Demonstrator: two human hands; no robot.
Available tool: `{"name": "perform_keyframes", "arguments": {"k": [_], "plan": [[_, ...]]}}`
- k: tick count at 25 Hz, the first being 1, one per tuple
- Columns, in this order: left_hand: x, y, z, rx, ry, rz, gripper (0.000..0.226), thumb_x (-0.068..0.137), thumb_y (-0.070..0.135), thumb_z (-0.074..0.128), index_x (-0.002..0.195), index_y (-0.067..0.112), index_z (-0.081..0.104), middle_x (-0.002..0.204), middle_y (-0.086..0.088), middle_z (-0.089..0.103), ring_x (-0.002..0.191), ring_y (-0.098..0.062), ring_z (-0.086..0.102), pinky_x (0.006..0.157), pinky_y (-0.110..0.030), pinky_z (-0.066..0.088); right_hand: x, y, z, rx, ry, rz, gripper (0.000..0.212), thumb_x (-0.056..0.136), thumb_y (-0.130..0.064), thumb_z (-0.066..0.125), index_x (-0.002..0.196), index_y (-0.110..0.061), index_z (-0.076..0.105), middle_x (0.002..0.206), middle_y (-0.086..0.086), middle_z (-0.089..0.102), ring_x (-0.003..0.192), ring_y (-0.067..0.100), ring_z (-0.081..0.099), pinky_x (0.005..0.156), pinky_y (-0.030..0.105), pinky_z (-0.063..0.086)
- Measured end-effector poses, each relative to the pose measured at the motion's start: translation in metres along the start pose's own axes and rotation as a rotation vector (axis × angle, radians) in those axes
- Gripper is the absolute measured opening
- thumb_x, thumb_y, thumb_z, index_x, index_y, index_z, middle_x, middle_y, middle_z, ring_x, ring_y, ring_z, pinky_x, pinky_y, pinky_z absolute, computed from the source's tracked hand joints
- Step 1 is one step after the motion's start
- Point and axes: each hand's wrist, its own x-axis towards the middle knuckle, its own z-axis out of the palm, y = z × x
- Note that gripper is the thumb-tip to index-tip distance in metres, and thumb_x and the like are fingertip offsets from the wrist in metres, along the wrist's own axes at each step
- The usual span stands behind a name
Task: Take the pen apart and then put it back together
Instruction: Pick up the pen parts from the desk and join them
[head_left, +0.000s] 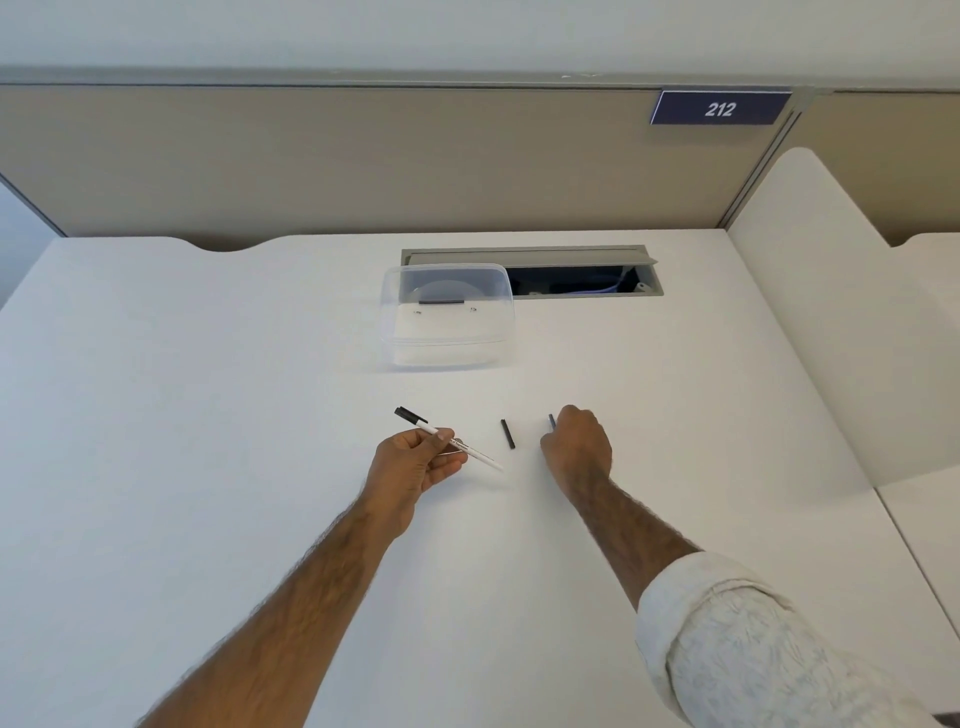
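Observation:
My left hand (415, 462) holds a white pen barrel (480, 457) with a black end cap (409, 414) pointing up and to the left, a little above the white desk (208, 415). A short black pen part (508, 434) lies loose on the desk between my hands. My right hand (576, 441) is curled, knuckles up, over a second dark pen part (551, 421); only the part's tip shows at the fingers, and whether it is gripped or just touched is unclear.
A clear plastic container (447, 317) stands upside down behind the pen parts. Behind it is an open cable hatch (582, 275) in the desk. A beige partition with a "212" sign (719, 108) closes the back; a white divider (831, 312) stands on the right.

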Motion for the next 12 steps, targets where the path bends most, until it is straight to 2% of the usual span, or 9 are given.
{"name": "perform_keyframes", "arguments": {"k": [3, 5, 7, 9, 12], "plan": [[0.000, 0.007, 0.002, -0.068, 0.011, 0.003, 0.013, 0.096, 0.008, 0.067, 0.099, -0.004, 0.071, 0.092, -0.017, 0.077, 0.080, -0.026, 0.078, 0.071, -0.026, 0.064, 0.001, -0.001, -0.014, 0.213, 0.081, 0.000, 0.015, 0.083, -0.010, 0.055, 0.089, -0.009, 0.068, 0.094, 0.011, 0.070, 0.083, 0.028, 0.065, 0.063, 0.028, 0.045], [-0.001, 0.013, 0.004, -0.150, 0.019, -0.001, 0.012, 0.097, 0.006, 0.064, 0.099, -0.005, 0.069, 0.092, -0.018, 0.077, 0.080, -0.028, 0.078, 0.071, -0.027, 0.064, -0.010, -0.007, -0.027, 0.550, 0.152, -0.022, 0.010, 0.085, -0.010, 0.061, 0.085, -0.010, 0.070, 0.083, 0.005, 0.072, 0.075, 0.022, 0.065, 0.061, 0.025, 0.047], [-0.002, 0.020, 0.008, -0.231, 0.021, -0.004, 0.011, 0.099, 0.005, 0.062, 0.099, -0.005, 0.067, 0.092, -0.018, 0.077, 0.080, -0.029, 0.078, 0.069, -0.027, 0.064, -0.025, -0.015, -0.040, 0.984, 0.154, 0.023, 0.006, 0.090, -0.007, 0.063, 0.086, -0.006, 0.068, 0.075, 0.001, 0.073, 0.070, 0.019, 0.068, 0.067, 0.026, 0.055], [-0.002, 0.026, 0.012, -0.271, 0.021, 0.004, 0.011, 0.099, 0.005, 0.061, 0.097, -0.004, 0.067, 0.092, -0.018, 0.077, 0.080, -0.028, 0.078, 0.068, -0.026, 0.063, -0.037, -0.021, -0.045, 1.330, 0.078, 0.098, 0.004, 0.095, -0.005, 0.062, 0.093, -0.001, 0.064, 0.085, 0.011, 0.075, 0.073, 0.023, 0.072, 0.073, 0.034, 0.062], [-0.003, 0.033, 0.018, -0.295, 0.023, 0.026, 0.012, 0.099, 0.006, 0.061, 0.098, -0.004, 0.067, 0.091, -0.017, 0.077, 0.079, -0.026, 0.079, 0.069, -0.025, 0.063, -0.049, -0.030, -0.044, 1.577, -0.031, 0.158, 0.004, 0.101, -0.005, 0.055, 0.097, -0.004, 0.055, 0.097, 0.027, 0.073, 0.080, 0.036, 0.075, 0.080, 0.042, 0.063]]}}
